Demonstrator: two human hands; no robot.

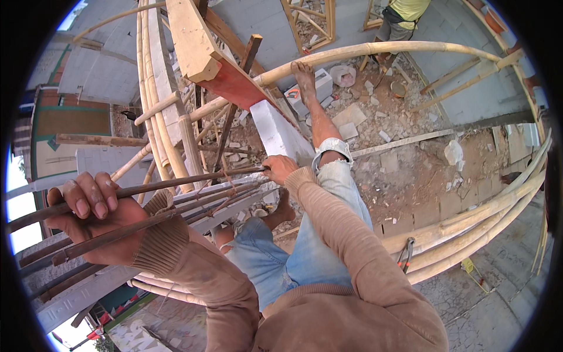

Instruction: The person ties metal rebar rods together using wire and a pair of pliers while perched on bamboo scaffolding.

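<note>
My left hand [114, 217] is at the left with its fingers curled over a long, rusty steel rebar [176, 183]. Further along, near the middle, my right hand [280, 169] is closed around the same bar's far end. Just below it runs a bundle of several more rebars [82, 249], bound with thin wire ties; one bar crosses in front of my left palm and wrist. Under the bundle lies a pale grey beam [82, 299]. A white block [275, 126] stands beyond my right hand, against a red-faced timber board [234, 82].
My bare foot rests on a curved bamboo pole [375, 49]. More bamboo poles [469, 226] run at the right, with pliers [406, 253] on them. Rubble [399, 111] covers the ground below. Another person [404, 17] in a yellow shirt stands at the far right.
</note>
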